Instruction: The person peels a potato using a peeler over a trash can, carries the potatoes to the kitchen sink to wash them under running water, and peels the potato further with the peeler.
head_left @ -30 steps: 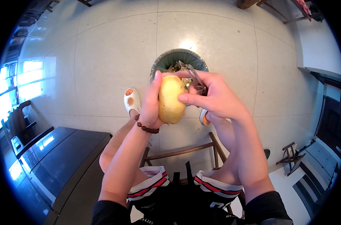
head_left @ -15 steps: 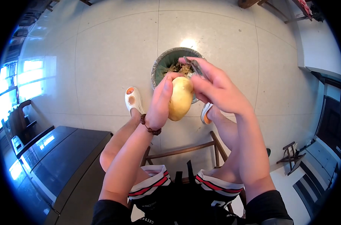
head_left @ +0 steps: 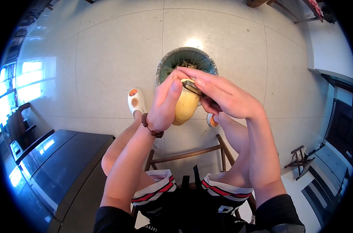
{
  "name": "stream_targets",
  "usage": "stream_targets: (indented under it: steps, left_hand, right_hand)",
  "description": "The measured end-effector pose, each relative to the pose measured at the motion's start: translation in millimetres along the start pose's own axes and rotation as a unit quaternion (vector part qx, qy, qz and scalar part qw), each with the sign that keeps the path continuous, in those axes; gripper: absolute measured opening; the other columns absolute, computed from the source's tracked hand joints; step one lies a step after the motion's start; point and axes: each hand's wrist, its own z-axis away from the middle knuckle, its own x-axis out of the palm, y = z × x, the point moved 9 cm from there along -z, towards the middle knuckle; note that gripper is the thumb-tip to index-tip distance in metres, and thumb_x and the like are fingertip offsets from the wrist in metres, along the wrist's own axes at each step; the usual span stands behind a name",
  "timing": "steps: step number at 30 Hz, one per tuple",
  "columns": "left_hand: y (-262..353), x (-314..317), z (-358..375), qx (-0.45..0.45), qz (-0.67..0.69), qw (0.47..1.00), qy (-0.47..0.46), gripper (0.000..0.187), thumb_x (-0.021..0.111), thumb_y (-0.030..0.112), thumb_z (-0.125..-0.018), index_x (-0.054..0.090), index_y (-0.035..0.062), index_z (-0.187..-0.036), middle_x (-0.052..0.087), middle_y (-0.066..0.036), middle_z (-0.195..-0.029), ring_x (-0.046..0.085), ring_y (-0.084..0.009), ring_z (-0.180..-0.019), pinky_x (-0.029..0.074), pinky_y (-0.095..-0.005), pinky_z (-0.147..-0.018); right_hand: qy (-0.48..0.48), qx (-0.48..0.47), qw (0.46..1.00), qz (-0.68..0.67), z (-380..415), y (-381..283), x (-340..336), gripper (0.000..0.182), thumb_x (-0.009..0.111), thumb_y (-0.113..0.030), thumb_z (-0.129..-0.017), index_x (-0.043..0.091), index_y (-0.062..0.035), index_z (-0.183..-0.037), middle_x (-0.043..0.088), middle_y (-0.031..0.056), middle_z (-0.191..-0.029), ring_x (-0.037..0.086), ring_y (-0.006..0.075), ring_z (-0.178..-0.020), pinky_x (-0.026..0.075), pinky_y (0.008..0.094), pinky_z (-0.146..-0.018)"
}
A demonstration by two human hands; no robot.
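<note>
My left hand (head_left: 165,101) is wrapped round the left side of a smooth, pale yellow potato (head_left: 186,107). In my right hand (head_left: 223,92) is a metal peeler (head_left: 192,87), its head lying against the upper part of the potato. The fingers of my right hand reach over the top of the potato, close to my left fingertips. Below and beyond both hands stands a round bin with a green liner (head_left: 203,59), with peelings (head_left: 185,65) inside. My hands hide the near part of the bin.
A dark glossy table (head_left: 69,163) stands at the lower left, beside a dark chair (head_left: 21,124). A wooden chair rail (head_left: 186,154) crosses between my legs. My white shoe (head_left: 135,101) is on the tiled floor left of the bin. A small wooden stool (head_left: 299,162) stands at right.
The peeler has come down from above the bin onto the potato's upper part. My right hand has closed in over the potato, and its raised fingers now lie nearer my left fingers.
</note>
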Motion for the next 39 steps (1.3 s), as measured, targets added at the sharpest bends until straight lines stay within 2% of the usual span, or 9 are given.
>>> stream_targets:
  steps: [8,10,12,19,23,27,28,32,39]
  left_hand:
    - [5.8,2.0,0.0,-0.036,-0.012,0.999,0.003,0.039,0.039,0.036,-0.115,0.060,0.0033,-0.115,0.061,-0.001,-0.103,0.054,-0.0083,-0.094,0.046,-0.0271,-0.084]
    - [7.5,0.4,-1.0,-0.036,-0.089,0.995,0.016,0.052,0.030,0.047,-0.114,0.060,0.0043,-0.111,0.063,-0.003,-0.098,0.057,-0.0095,-0.086,0.047,-0.0263,-0.076]
    - [9.4,0.7,-1.8,-0.028,-0.104,0.994,0.018,0.051,0.030,0.045,-0.114,0.061,0.0044,-0.111,0.064,-0.003,-0.097,0.057,-0.0093,-0.085,0.047,-0.0265,-0.075]
    - [2.7,-1.7,-2.0,-0.079,-0.109,0.991,0.009,0.042,0.039,0.036,-0.114,0.063,0.0020,-0.109,0.064,-0.003,-0.096,0.058,-0.0096,-0.084,0.048,-0.0281,-0.077]
    - [-9.8,-7.5,-0.9,-0.095,-0.095,0.990,0.030,0.052,0.030,0.046,-0.114,0.061,0.0040,-0.114,0.066,-0.007,-0.097,0.064,-0.0133,-0.082,0.055,-0.0307,-0.071]
    - [-12.7,-15.8,5.4,-0.120,0.195,0.973,0.038,0.059,0.033,0.056,-0.109,0.056,0.0040,-0.125,0.066,-0.015,-0.107,0.067,-0.0250,-0.083,0.058,-0.0392,-0.057]
    - [-10.3,-13.4,7.8,-0.121,0.301,0.946,0.013,0.061,0.035,0.058,-0.107,0.053,0.0037,-0.129,0.065,-0.017,-0.110,0.067,-0.0289,-0.087,0.058,-0.0409,-0.053]
    - [-4.0,-18.4,23.4,-0.120,0.356,0.924,0.067,0.063,0.042,0.056,-0.101,0.053,0.0024,-0.132,0.064,-0.018,-0.113,0.065,-0.0329,-0.099,0.058,-0.0425,-0.056]
    - [5.1,-31.3,57.7,-0.126,0.415,0.897,0.091,0.064,0.045,0.052,-0.097,0.054,0.0015,-0.136,0.064,-0.017,-0.123,0.065,-0.0317,-0.103,0.057,-0.0459,-0.076]
  right_hand:
    - [0.025,-0.002,1.000,0.018,-0.6,-4.8,-6.8,0.051,0.044,-0.037,-0.113,0.052,-0.0089,-0.154,0.050,-0.0017,-0.076,0.043,0.0081,-0.062,0.036,0.0251,-0.055]
    - [0.031,0.009,0.999,0.021,0.2,-3.4,-9.9,0.050,0.044,-0.036,-0.112,0.053,-0.0083,-0.153,0.050,-0.0018,-0.075,0.043,0.0083,-0.063,0.037,0.0255,-0.056]
    - [0.030,0.010,0.996,0.080,0.3,-3.0,-14.5,0.050,0.047,-0.040,-0.111,0.060,-0.0040,-0.144,0.070,0.0086,-0.100,0.059,0.0165,-0.079,0.050,0.0311,-0.072]
    - [0.111,-0.043,0.978,0.170,2.9,-4.2,-32.7,0.046,0.051,-0.036,-0.110,0.067,0.0001,-0.134,0.075,0.0149,-0.109,0.066,0.0206,-0.097,0.051,0.0332,-0.092]
    - [0.151,0.012,0.983,0.101,6.9,3.0,-52.8,0.040,0.061,-0.034,-0.105,0.073,0.0033,-0.112,0.072,0.0103,-0.087,0.062,0.0166,-0.082,0.051,0.0338,-0.077]
    - [0.115,0.035,0.974,0.190,-3.5,19.7,-44.8,0.024,0.072,-0.024,-0.099,0.076,-0.0013,-0.106,0.052,-0.0053,-0.066,0.045,0.0050,-0.062,0.038,0.0272,-0.056]
    - [0.079,0.041,0.968,0.236,-8.6,25.3,-41.7,0.026,0.075,-0.021,-0.095,0.073,-0.0011,-0.113,0.057,-0.0018,-0.068,0.050,0.0081,-0.062,0.042,0.0302,-0.057]
    - [0.101,0.030,0.928,0.358,-18.4,32.5,-33.8,0.045,0.082,-0.023,-0.088,0.065,0.0000,-0.123,0.066,0.0074,-0.076,0.061,0.0190,-0.067,0.051,0.0363,-0.065]
    - [0.131,0.040,0.936,0.323,-10.8,33.7,-23.0,0.034,0.076,-0.012,-0.089,0.066,-0.0009,-0.119,0.067,0.0077,-0.084,0.064,0.0165,-0.079,0.053,0.0342,-0.075]
